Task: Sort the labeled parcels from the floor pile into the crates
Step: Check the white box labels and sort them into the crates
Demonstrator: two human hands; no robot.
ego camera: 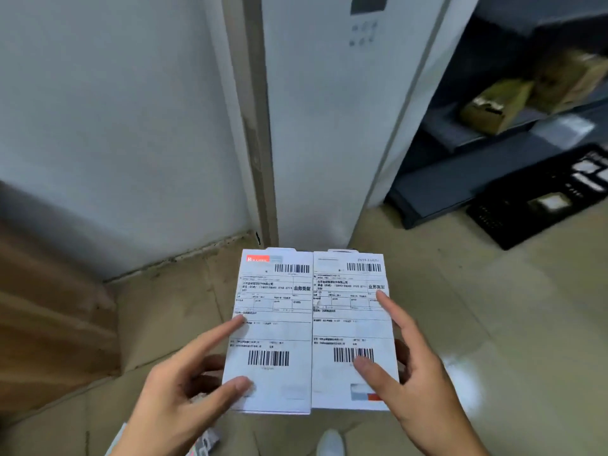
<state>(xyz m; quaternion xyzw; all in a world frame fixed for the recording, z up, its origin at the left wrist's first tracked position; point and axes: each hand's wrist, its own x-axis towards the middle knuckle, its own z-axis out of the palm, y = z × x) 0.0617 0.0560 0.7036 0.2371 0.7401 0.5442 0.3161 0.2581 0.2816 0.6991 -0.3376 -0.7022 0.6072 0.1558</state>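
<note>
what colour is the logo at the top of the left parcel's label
Red; the logo shows best in head view.

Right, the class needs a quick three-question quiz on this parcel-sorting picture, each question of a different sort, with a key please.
1. True or false: the left hand holds the left parcel and the right hand holds the right parcel, side by side.
2. Multiple choice: where does the black crate sit? A) on the floor at the right; B) on a shelf; C) under the parcels.
3. Fill in: the label with its red logo at the top is on the ___ parcel.

Key: 1 true; 2 A; 3 left.
</note>
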